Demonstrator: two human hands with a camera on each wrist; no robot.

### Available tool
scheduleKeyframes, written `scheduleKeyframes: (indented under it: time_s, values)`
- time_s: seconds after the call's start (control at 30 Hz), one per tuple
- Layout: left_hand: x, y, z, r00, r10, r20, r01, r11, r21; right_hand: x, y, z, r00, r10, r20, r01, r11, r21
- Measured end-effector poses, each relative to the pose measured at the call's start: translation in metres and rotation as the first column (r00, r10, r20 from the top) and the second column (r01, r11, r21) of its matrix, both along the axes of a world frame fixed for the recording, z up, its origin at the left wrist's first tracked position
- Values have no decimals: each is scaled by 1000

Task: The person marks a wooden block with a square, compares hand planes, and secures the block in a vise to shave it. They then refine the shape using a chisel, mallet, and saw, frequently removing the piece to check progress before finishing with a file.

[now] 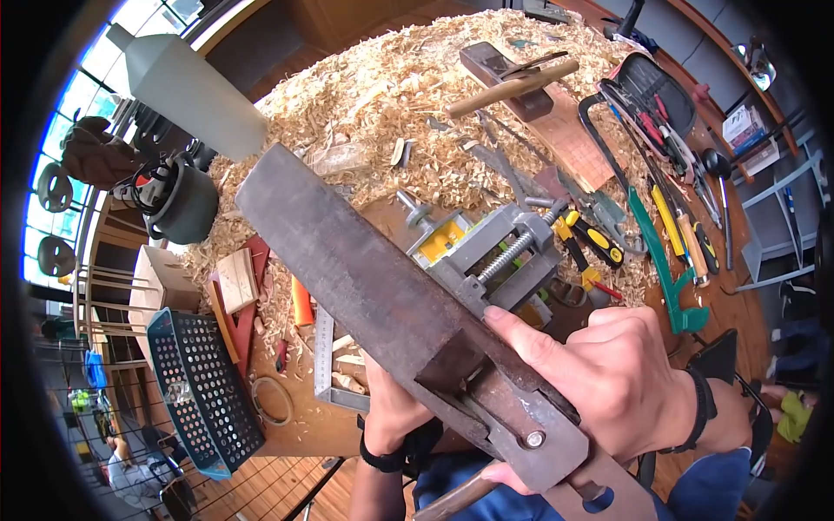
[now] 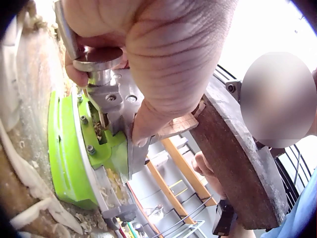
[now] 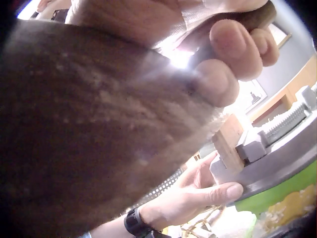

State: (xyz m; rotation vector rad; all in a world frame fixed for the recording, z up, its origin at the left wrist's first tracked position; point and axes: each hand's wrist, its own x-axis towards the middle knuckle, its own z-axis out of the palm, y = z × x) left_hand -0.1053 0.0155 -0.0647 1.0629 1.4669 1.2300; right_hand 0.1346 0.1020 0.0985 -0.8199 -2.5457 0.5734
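My right hand (image 1: 612, 382) grips a long, dark wooden hand plane (image 1: 347, 252) at its rear, the index finger stretched along its side. A metal blade and a wooden cross handle (image 1: 456, 502) show at that end. Held up before the bench, the plane covers much of my left hand (image 1: 391, 404) in the head view. Thumb and fingers of the left hand hold a grey metal vise (image 1: 495, 252) with a green base (image 2: 69, 148), beside its round metal knob (image 2: 99, 59). A wood piece (image 3: 230, 141) stands in the vise, and the plane overlaps it in the left wrist view.
Wood shavings (image 1: 373, 95) heap over the bench. Another plane (image 1: 504, 78) lies at the back on a board. Right of the vise are a green-handled saw (image 1: 656, 252) and several hand tools. A perforated basket (image 1: 200, 391), steel square (image 1: 323, 356) and plastic bottle (image 1: 187, 87) stand left.
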Motion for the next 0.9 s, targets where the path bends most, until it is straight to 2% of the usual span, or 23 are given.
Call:
scheduleKeyframes:
  time_s: [0.2,0.4,0.43,0.5,0.57,0.67,0.7,0.9]
  values:
    - [7,15,24,998,-3,64,4,1000,-13,-1,-6,-2,999,-41,-10,40,997,-73]
    - [5,19,6,999,33,31,-38,985,171,-4,-7,1,995,-92,21,94,993,-77]
    - [0,20,7,996,-22,-89,37,985,167,-6,-4,3,996,-77,35,79,996,-49]
    - [-4,16,7,977,-81,-198,110,983,144,-7,-5,4,997,-56,59,57,998,-16]
    - [-4,19,8,965,-91,-248,148,964,223,-6,-5,4,996,-60,65,63,997,-36]
    - [1,24,26,967,-66,-247,121,969,217,0,-11,5,996,-62,61,67,995,-73]
    - [0,27,28,944,-61,-325,152,953,263,3,-14,7,994,-67,89,73,995,-69]
    - [1,28,30,957,-74,-280,152,951,268,0,-11,10,990,-77,117,86,993,-77]
